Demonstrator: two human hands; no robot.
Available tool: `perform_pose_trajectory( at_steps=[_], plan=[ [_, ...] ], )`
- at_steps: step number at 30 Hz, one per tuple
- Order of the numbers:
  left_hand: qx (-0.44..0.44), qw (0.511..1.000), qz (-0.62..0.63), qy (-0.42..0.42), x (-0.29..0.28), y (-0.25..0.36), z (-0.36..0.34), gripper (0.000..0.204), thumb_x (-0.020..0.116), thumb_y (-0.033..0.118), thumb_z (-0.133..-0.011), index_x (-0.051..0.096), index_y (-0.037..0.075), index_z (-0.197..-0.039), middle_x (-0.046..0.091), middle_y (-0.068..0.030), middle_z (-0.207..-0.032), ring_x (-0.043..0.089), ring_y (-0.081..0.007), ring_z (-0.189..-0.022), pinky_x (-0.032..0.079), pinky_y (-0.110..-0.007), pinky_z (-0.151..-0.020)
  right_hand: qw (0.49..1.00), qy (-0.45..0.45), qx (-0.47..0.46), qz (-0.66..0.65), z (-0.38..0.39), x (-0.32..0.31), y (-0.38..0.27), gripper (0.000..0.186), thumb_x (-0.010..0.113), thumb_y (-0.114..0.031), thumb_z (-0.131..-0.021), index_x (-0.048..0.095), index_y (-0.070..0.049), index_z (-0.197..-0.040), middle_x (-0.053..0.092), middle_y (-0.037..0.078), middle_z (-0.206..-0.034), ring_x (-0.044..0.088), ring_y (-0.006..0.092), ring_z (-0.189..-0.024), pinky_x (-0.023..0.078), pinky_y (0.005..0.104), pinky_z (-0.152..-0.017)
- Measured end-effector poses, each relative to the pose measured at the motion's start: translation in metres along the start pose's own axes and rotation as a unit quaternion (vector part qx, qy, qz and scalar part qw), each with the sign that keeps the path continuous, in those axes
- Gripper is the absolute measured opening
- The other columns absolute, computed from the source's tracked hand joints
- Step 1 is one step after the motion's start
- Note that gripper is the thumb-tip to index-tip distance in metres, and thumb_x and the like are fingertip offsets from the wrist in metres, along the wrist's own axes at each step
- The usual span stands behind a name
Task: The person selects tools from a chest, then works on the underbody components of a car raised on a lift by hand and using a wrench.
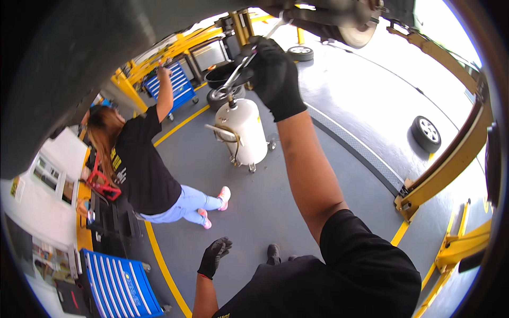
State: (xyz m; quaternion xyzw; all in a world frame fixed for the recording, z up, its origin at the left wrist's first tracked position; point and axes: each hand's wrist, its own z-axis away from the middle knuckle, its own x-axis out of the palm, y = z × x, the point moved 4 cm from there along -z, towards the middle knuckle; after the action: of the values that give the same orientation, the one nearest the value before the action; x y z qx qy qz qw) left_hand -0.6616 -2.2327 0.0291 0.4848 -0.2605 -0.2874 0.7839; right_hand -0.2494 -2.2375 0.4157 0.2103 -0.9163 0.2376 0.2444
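Observation:
Raised in front of me, my right hand (274, 79) wears a black glove and is closed around a long silver wrench (237, 76). The wrench slants from lower left, behind my fingers, to upper right. Its upper end is near the underside parts of a raised vehicle (323, 18); whether it touches them I cannot tell, as that area is blurred. My left hand (214, 257), also in a black glove, hangs low by my body. Its fingers are loosely bent and somewhat apart, with nothing visible in them.
A white wheeled tank (241, 130) stands ahead. To the left a person in a black shirt (140, 159) raises an arm. Blue tool cabinets (122, 286) stand left. Yellow lift arms (445, 159) rise at right, with a loose wheel (426, 133) beyond a floor ramp (350, 143).

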Motion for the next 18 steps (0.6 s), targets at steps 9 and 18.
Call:
perform_pose_trajectory(
  at_steps=[9,18],
  plan=[
    [-0.069,0.958,0.169,0.220,0.012,-0.224,0.257,0.055,0.057,0.043,-0.097,0.054,0.004,-0.135,0.064,-0.0123,-0.124,0.061,-0.0238,-0.116,0.045,-0.039,-0.100,0.666,-0.043,-0.079,0.740,0.131,0.022,0.067,0.030,0.061,-0.002,-0.091,0.058,-0.004,-0.121,0.061,0.010,-0.116,0.064,0.0240,-0.098,0.054,0.0344,-0.085],
    [-0.122,0.736,0.395,0.536,0.076,-0.554,0.603,0.035,0.050,0.032,-0.099,0.060,0.008,-0.124,0.069,-0.0121,-0.113,0.068,-0.0247,-0.095,0.054,-0.039,-0.079,0.625,0.000,0.766,0.149,0.764,0.194,0.227,0.029,0.050,-0.029,-0.099,0.059,-0.002,-0.100,0.062,0.010,-0.077,0.064,0.0227,-0.067,0.055,0.0373,-0.061]
  ],
)
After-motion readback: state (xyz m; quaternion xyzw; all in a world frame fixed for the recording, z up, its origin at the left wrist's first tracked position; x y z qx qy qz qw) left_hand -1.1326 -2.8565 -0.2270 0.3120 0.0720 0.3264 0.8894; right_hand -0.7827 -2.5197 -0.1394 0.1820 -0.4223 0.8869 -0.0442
